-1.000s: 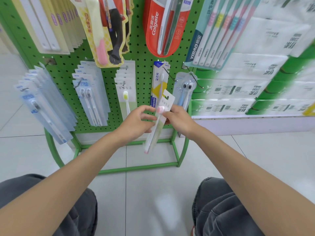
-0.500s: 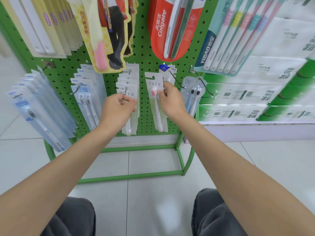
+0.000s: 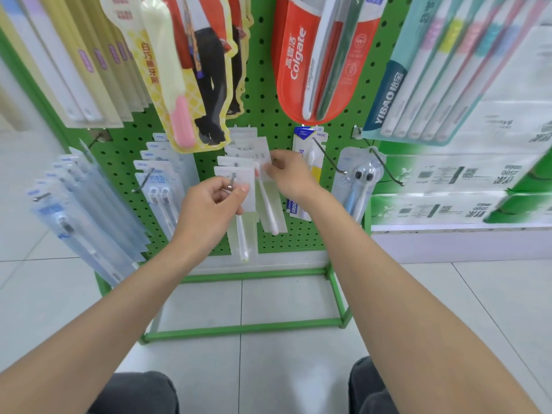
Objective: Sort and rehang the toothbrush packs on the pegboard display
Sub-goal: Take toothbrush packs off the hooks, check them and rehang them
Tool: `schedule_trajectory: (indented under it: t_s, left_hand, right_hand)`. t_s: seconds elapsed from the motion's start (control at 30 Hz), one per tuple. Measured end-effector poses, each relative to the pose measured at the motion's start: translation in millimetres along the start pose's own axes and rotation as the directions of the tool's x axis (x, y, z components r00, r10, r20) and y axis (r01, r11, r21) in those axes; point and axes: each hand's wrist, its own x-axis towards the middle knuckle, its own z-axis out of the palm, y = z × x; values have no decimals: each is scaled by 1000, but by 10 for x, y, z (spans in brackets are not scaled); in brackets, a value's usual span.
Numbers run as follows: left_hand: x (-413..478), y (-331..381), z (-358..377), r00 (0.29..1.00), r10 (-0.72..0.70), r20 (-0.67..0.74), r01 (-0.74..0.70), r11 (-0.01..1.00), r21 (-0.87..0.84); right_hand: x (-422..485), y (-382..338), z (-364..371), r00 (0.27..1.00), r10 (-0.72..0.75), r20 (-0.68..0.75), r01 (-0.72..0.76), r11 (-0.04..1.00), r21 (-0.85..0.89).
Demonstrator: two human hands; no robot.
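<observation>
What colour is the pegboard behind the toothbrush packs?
The pegboard is green with small dark holes, clearest in the head view.

One wide-angle camera is sitting on the person's head and is looking forward and down. It is facing the green pegboard [image 3: 263,94] almost straight on and from very near. The board is filling the upper half of the picture, and its top edge is falling outside the frame. Both forearms are coming in from the bottom corners, and the left hand [image 3: 209,201] and the right hand [image 3: 291,177] are meeting near the centre, in front of the board's lower rows. Below the board's lower edge, the view is taking in the tiled floor [image 3: 283,369] and the person's knees [image 3: 134,392]. The lens is bending lines toward the sides.
</observation>
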Motion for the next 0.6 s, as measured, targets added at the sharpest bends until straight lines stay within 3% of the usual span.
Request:
schedule_trajectory:
  t_s: [0.47,0.6]
  left_hand:
    - [44,-24,19,999,-26,-22,25,999,-41]
    - [37,-20,30,1000,-12,-22,11,1000,-27]
  right_hand:
    - [219,75,160,995,10,95,-1,995,-95]
    - [209,61,160,991,48,129,-41,998,-53]
